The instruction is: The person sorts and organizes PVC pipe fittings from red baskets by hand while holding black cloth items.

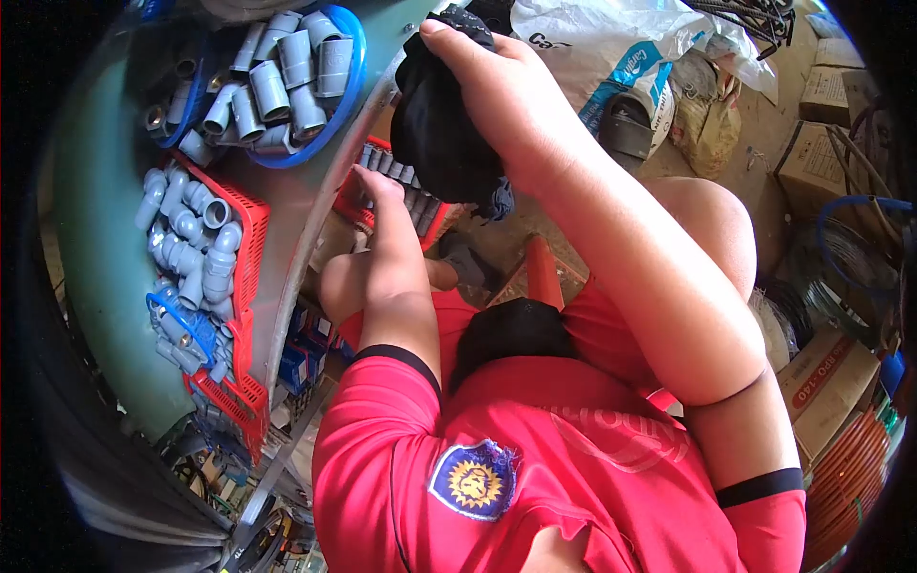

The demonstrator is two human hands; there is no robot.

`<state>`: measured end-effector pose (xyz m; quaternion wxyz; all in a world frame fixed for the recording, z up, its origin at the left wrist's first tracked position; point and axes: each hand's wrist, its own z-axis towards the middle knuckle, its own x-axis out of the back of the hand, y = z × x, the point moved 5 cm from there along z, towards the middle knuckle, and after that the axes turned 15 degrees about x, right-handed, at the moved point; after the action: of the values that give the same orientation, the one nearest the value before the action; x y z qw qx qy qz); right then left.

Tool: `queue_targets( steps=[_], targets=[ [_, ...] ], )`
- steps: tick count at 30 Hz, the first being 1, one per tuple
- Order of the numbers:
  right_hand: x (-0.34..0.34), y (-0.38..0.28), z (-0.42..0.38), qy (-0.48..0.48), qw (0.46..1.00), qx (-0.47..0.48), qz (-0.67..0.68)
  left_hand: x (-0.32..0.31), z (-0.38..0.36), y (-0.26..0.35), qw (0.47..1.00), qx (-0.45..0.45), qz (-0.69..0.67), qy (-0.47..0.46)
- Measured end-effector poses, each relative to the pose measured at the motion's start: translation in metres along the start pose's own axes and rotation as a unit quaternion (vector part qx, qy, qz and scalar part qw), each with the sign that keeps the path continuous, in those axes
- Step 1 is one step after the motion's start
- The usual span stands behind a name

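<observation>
A crumpled black cloth [435, 129] hangs from my right hand [506, 91], which is raised at the top middle with its thumb and fingers closed on it. A frayed dark end dangles from the cloth's lower side. Lower and to the left, my left hand [382, 184] is beside the table's metal edge, close to a red basket [346, 202] of grey pipe fittings [420, 205]. Its fingers are mostly hidden from this angle. The cloth overlaps part of that basket in the view.
On the green table [105, 286] stand a blue basket [355, 86] of grey pipe sleeves and a red basket [253, 248] of grey elbow fittings. A white printed sack [592, 38] lies at the top. Cardboard boxes [826, 382] and coiled wire [826, 286] are at the right.
</observation>
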<state>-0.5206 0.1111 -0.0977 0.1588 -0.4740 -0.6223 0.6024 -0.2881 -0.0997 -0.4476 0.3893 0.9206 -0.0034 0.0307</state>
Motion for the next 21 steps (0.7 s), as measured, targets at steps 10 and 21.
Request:
queue_targets(
  steps=[10,21],
  targets=[
    [-0.015,-0.043,0.003,0.02,0.997,0.019,0.075,0.013,-0.012,0.02,0.978,0.111,-0.1,-0.145],
    [-0.046,-0.032,-0.026,-0.137,0.953,-0.03,0.269,0.045,-0.295,0.108,0.869,0.095,0.12,-0.471]
  ],
)
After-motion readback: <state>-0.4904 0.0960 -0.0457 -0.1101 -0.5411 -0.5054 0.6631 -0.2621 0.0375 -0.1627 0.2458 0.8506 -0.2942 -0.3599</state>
